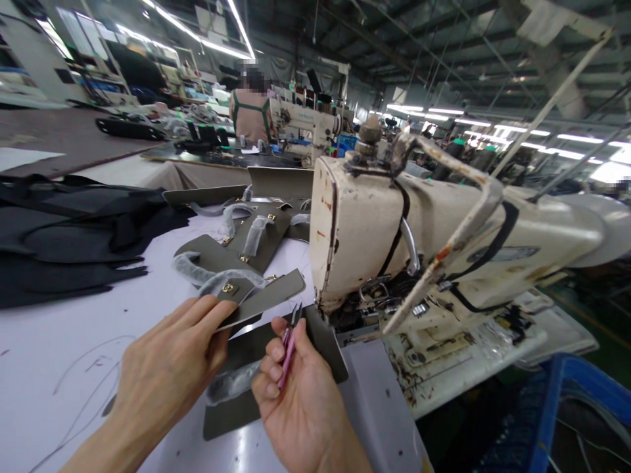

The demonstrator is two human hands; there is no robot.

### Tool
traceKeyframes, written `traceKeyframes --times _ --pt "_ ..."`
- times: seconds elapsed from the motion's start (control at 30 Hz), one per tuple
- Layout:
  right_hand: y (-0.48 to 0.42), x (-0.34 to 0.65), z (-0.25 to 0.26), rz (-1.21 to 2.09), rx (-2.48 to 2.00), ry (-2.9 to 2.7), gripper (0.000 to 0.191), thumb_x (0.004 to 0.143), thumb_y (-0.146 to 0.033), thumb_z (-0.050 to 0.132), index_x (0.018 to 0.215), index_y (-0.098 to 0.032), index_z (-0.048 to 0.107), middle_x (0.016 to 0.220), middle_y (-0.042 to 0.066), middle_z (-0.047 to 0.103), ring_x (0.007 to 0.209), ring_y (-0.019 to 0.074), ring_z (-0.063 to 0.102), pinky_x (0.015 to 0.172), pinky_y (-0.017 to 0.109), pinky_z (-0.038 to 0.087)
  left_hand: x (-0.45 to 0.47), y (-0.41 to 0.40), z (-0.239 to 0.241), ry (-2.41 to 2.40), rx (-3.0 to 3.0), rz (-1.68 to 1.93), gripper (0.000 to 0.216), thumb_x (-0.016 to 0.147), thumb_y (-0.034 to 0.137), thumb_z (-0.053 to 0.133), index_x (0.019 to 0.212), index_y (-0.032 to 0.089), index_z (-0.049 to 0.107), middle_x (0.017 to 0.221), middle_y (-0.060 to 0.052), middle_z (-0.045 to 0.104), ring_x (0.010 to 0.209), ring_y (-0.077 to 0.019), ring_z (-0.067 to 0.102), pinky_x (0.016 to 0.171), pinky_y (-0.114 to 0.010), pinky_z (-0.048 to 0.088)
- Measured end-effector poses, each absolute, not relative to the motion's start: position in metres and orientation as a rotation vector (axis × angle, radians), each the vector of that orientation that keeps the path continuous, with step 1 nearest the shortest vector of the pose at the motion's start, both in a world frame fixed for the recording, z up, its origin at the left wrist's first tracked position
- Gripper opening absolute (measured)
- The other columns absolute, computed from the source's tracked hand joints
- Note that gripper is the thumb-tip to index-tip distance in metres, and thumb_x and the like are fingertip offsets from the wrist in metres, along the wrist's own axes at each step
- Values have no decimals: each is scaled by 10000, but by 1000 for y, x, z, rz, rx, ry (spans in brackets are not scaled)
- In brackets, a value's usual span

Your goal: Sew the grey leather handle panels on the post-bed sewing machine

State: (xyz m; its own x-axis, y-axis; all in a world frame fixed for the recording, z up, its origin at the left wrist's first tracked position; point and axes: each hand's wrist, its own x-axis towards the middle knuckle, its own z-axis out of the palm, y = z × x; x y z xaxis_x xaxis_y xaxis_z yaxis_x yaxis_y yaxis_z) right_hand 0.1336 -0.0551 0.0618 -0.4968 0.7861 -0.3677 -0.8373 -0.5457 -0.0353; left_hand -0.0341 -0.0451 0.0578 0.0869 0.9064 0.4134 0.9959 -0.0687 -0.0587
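Note:
My left hand [170, 358] pinches the near edge of an olive-grey bag panel [283, 290], tilting it up from the table. A plastic-wrapped handle [234, 279] and a gold clasp [227, 288] show on the pieces just behind it. In my right hand [305, 401] is a pair of pink thread snips [287, 358], its dark pointed blades directed up and standing a little apart. Below both hands lies another olive-grey panel [229, 420] with a plastic-wrapped handle [234, 384], partly hidden by my right hand.
An old cream sewing machine [355, 230] stands close on the right, with a bent metal bar [444, 249] along it. Black fabric pieces [73, 236] lie at left; more wrapped-handle panels [266, 243] lie behind. A blue crate [547, 420] is at lower right. A person [252, 115] sits farther back.

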Motion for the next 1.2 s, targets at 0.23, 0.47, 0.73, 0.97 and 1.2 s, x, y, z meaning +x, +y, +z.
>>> traceKeyframes --times 0.23,0.47,0.73,0.97,1.2 --pt "-47 128 62 2058 -439 198 443 1095 -333 312 910 -107 645 591 -42 478 424 43 376 407 145 270 -34 -48 59 -1882 -2034 -404 159 957 301 476 1008 221 603 938 -28 618 854 -198 615 580 -279 357" --pt "-61 128 58 2124 -403 211 430 1080 -387 358 1012 -89 660 658 -4 529 472 56 456 436 151 313 -43 -52 60 -1916 -2002 -380 188 965 335 461 994 231 615 916 -18 617 815 -186 599 567 -274 350" --pt "-44 121 66 2047 -438 201 434 1094 -335 311 910 -121 642 602 -35 482 434 50 393 413 150 275 -45 -53 59 -1941 -2012 -325 228 974 387 438 997 245 616 913 -15 608 842 -188 599 577 -277 334" --pt "-62 129 48 2113 -425 93 348 1043 -372 481 984 -88 674 605 -28 504 433 40 377 415 153 250 -56 -20 87 -1927 -2101 -108 340 1007 359 332 973 234 646 956 -21 629 824 -185 598 568 -270 280" --pt "-87 134 39 2252 -534 -243 556 703 -612 796 949 -121 711 534 -57 480 380 37 276 360 180 156 -50 50 155 -1767 -2154 -375 550 1034 285 111 1480 142 401 1408 -81 472 1270 -303 473 953 -379 397"
